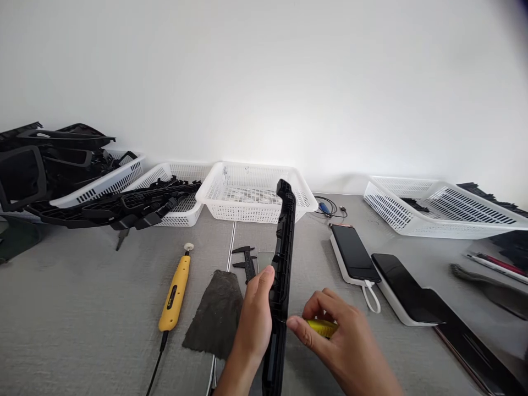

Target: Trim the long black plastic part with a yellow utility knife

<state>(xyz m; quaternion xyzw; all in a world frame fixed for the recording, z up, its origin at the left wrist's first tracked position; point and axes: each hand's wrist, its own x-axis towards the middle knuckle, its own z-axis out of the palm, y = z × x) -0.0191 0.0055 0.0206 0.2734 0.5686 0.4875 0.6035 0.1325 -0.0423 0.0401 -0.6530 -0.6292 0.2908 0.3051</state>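
Observation:
My left hand [256, 313] is closed around a long black plastic trim part [284, 242], holding it nearly upright above the table. Ribs and clips run along the part, and its lower end leaves the picture. To its right, my right hand [340, 335] grips a small yellow-handled tool [323, 328]. The thumb tip is close to the trim part's edge, where a thin tip seems to meet it. Fingers hide most of the tool, so its exact kind cannot be made out. A dark cloth [216, 316] lies left of my left hand, below a black caliper [247, 263].
A yellow rotary tool [175, 294] with a cord lies at left. White baskets [256, 212] line the wall; black parts [61, 159] pile up at far left. Two phones on white power banks [355, 253], [406, 289] lie right, near pens [499, 267] and a blue cable [324, 208].

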